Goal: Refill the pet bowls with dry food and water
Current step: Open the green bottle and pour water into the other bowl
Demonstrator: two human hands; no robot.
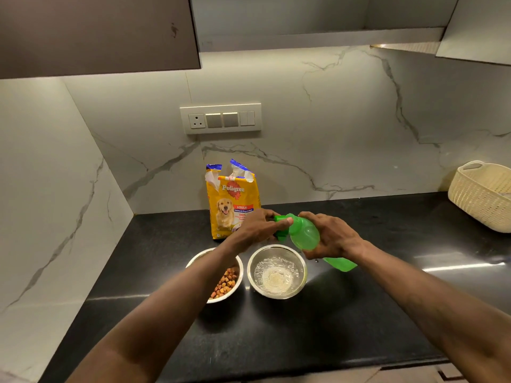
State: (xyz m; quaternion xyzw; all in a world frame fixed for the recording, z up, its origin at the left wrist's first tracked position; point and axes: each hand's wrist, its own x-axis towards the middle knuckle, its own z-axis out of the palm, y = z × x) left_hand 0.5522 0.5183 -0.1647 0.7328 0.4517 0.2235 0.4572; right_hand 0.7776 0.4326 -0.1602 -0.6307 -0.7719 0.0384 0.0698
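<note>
the right hand [331, 236] grips the body of a green water bottle [305, 234], held tilted in the air over the far edge of the water bowl [250, 269], neck pointing left. the left hand [257, 229] curls its fingers round the bottle's green cap [280, 236]. the steel water bowl holds clear water on the black countertop [276, 341], just right of the kibble bowl [240, 268], partly hidden under the left forearm. an opened pedigree bag [232, 200] stands upright behind them. a cream basket [481, 194] sits far right.
</note>
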